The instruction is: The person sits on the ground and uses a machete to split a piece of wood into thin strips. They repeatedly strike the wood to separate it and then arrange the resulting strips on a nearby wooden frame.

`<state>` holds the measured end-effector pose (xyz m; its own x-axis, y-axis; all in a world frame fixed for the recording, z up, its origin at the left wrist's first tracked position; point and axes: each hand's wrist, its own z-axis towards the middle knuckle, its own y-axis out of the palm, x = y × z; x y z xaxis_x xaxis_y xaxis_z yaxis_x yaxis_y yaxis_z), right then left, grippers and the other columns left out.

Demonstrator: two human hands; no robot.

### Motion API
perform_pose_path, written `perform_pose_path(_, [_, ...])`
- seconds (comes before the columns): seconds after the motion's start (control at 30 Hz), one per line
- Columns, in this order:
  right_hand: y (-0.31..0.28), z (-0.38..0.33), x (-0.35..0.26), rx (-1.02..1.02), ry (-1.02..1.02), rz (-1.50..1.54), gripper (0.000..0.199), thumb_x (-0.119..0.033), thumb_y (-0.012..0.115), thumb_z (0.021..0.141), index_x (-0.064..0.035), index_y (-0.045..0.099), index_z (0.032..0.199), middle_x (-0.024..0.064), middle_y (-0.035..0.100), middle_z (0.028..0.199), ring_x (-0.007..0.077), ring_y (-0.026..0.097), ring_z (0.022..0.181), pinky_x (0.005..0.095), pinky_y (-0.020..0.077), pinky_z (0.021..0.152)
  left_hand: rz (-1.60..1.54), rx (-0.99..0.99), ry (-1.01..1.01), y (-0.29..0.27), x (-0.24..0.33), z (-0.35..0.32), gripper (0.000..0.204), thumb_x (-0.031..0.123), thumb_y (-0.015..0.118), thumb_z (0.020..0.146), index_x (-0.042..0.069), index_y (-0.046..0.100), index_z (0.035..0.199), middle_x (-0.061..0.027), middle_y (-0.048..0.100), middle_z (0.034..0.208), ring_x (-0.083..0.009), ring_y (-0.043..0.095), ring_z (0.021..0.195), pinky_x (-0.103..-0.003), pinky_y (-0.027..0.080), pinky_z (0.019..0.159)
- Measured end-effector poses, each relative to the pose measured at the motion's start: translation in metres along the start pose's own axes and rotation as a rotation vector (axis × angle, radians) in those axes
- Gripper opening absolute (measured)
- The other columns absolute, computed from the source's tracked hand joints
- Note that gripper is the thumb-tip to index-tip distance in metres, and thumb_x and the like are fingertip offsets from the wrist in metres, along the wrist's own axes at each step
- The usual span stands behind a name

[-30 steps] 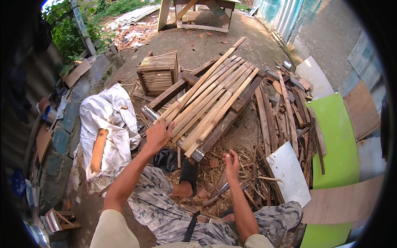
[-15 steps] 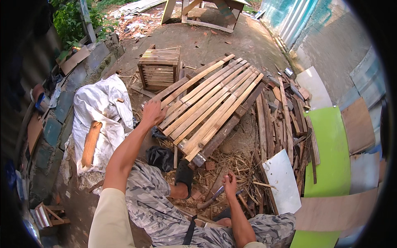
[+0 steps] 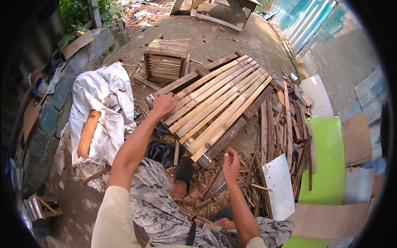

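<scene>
Pale bamboo slats (image 3: pixel 225 105) lie side by side across a dark wooden frame (image 3: pixel 231 130), fanning slightly. My left hand (image 3: pixel 165 104) is closed around the near end of the leftmost slat (image 3: pixel 211 78), close to the frame's shiny metal-wrapped corner (image 3: pixel 149 100). Another metal-wrapped end (image 3: pixel 204 160) shows at the frame's near corner. Just right of that corner, my right hand (image 3: pixel 230 166) is raised off the work with fingers curled toward the thumb; anything between them is too small to make out. A hammer-like tool (image 3: pixel 211 196) lies on the shavings below it.
A small slatted crate (image 3: pixel 166 60) stands beyond the frame. To the left lies a white sack (image 3: pixel 101 107) with an orange-brown wood piece (image 3: pixel 88 133) on it. Scrap timber (image 3: pixel 285 124) is piled at right, beside a green panel (image 3: pixel 326 157) and a pale sheet (image 3: pixel 278 186).
My left hand and the leftmost slat have shifted right, narrowing the gap to the neighbouring slat. My right hand has risen from above the tool toward the frame's near corner.
</scene>
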<state>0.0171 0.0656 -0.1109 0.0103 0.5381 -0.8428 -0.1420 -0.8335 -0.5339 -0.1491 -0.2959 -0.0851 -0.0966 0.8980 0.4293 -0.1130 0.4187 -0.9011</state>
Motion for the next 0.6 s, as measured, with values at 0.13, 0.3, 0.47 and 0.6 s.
perform_pose_path(0.13, [0.028,0.036,-0.047,-0.043,-0.405,-0.362,0.041,-0.024,0.062,0.096,-0.0051,0.058,0.131,0.0211,0.057,0.128,0.038,0.052,0.121,0.0495,0.0403,0.103,-0.037,-0.056,-0.042,0.002,0.015,0.02,0.063,0.052,0.038,0.102,-0.002,0.07,0.102,-0.0274,0.069,0.101,-0.044,0.065,0.099,-0.051,0.044,0.095])
perform_pose_path(0.3, [0.081,0.064,-0.087,-0.171,-0.522,-0.498,0.047,-0.032,0.064,0.095,-0.0092,0.057,0.136,0.0241,0.049,0.138,0.0419,0.044,0.129,0.0543,0.0359,0.106,-0.173,-0.104,-0.076,0.013,0.01,0.035,0.069,0.056,0.039,0.101,-0.005,0.07,0.098,-0.0312,0.067,0.103,-0.0466,0.064,0.099,-0.051,0.049,0.087])
perform_pose_path(0.47, [0.107,0.108,-0.095,-0.17,-0.531,-0.565,0.053,-0.039,0.061,0.095,-0.0101,0.054,0.139,0.026,0.043,0.144,0.042,0.036,0.136,0.0543,0.0262,0.112,-0.195,-0.216,-0.14,0.001,0.018,0.043,0.076,0.06,0.036,0.1,-0.009,0.068,0.099,-0.0327,0.067,0.1,-0.0481,0.064,0.097,-0.052,0.049,0.087])
perform_pose_path(0.6, [0.12,0.114,-0.094,-0.182,-0.503,-0.579,0.055,-0.041,0.059,0.096,-0.0104,0.053,0.142,0.0257,0.041,0.147,0.0425,0.035,0.137,0.0558,0.0243,0.113,-0.135,-0.193,-0.148,0.003,0.01,0.042,0.074,0.057,0.038,0.101,-0.009,0.069,0.094,-0.0326,0.067,0.101,-0.049,0.064,0.098,-0.055,0.049,0.087])
